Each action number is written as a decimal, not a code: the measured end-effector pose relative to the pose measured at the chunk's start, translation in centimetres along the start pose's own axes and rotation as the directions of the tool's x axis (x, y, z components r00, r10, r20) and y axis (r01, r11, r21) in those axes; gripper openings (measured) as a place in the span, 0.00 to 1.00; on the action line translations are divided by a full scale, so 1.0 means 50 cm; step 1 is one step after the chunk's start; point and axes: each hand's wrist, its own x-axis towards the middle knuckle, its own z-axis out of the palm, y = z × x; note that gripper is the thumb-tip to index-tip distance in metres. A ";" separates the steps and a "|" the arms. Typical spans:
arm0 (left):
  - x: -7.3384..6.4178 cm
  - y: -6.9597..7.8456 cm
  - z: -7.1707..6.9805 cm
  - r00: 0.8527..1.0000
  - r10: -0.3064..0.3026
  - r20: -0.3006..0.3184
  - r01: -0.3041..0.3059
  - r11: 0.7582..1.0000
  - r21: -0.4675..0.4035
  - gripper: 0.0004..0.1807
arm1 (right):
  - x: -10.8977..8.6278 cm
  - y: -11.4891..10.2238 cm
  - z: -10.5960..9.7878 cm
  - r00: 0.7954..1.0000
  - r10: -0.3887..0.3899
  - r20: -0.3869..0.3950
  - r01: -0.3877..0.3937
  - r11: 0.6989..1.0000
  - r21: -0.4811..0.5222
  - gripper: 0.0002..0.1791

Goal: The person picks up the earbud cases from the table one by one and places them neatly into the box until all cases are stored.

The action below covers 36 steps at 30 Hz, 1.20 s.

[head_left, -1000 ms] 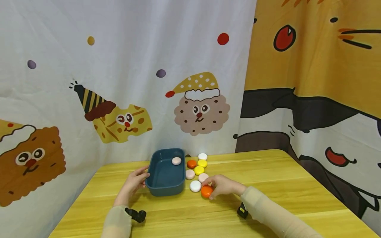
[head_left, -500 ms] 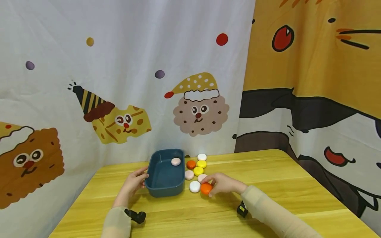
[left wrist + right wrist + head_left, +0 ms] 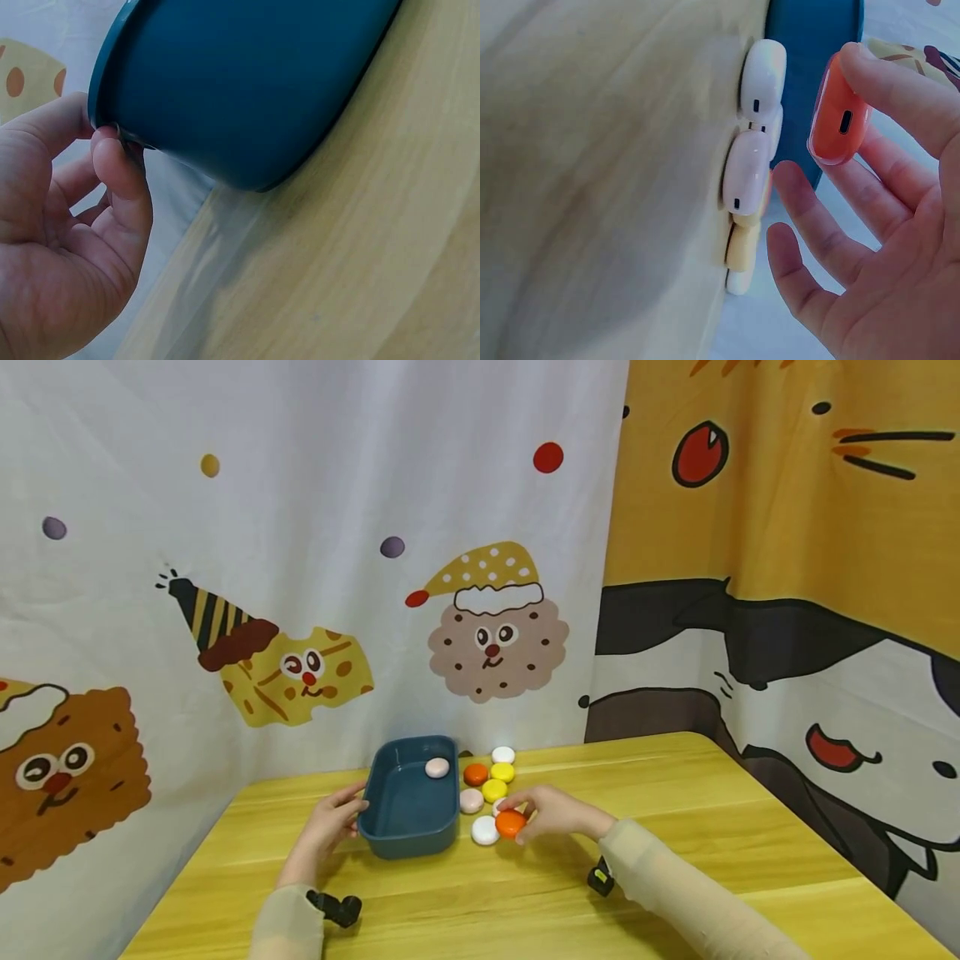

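Observation:
My right hand (image 3: 558, 815) pinches a glossy orange round case (image 3: 511, 824) between thumb and fingers. In the right wrist view this orange case (image 3: 840, 124), with a small dark slot in its side, is raised off the table. A white round case (image 3: 485, 831) lies just left of it, and a pale pink one (image 3: 499, 808) is partly hidden behind it. My left hand (image 3: 324, 828) pinches the left rim of a dark teal box (image 3: 412, 845); thumb and fingers meet at its edge in the left wrist view. One pale pink case (image 3: 437, 767) lies inside the box.
Right of the box on the wooden table (image 3: 420, 910) lie another pink case (image 3: 471, 801), an orange-red one (image 3: 476, 774), two yellow ones (image 3: 495, 791) and a white one (image 3: 503, 755). A printed curtain (image 3: 322, 527) hangs behind the table.
My right hand has lifted the orange case from the table and moved it slightly up and left, closer to the white one. The left hand keeps its hold on the box.

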 end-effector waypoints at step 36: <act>0.001 -0.006 0.000 1.000 -0.003 0.009 0.003 1.000 -0.006 0.30 | 0.039 -0.054 -0.050 0.997 -0.028 -0.078 0.026 0.999 -0.023 0.29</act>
